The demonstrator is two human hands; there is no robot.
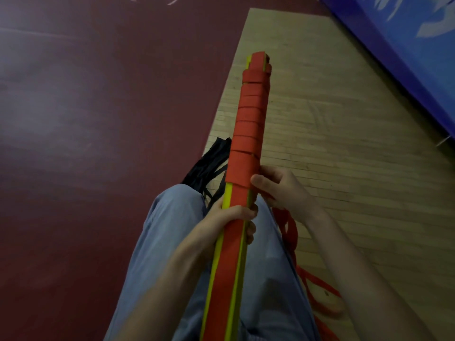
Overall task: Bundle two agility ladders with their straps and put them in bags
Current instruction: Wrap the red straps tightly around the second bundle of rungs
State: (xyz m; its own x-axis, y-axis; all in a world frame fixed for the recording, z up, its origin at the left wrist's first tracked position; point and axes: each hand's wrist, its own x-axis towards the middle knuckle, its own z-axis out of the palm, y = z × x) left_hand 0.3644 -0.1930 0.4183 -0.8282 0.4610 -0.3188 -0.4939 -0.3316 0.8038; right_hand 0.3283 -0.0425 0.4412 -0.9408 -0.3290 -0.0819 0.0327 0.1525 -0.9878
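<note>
A folded agility ladder [231, 262], a stack of yellow rungs, lies lengthwise along my lap and points away from me. An orange strap [248, 124] is wound around its far half in several turns. My left hand [231, 217] grips the stack at its middle. My right hand [278, 188] holds the strap against the ladder's right side, just below the last turn. The loose end of the orange strap [317, 289] trails on the floor to my right. A black bag [209, 163] lies on the floor beyond my left knee.
I sit with blue trousers [172, 242] on a floor that is dark red [86, 119] to the left and pale wood [332, 119] to the right. A blue padded wall or mat [406, 45] runs along the upper right.
</note>
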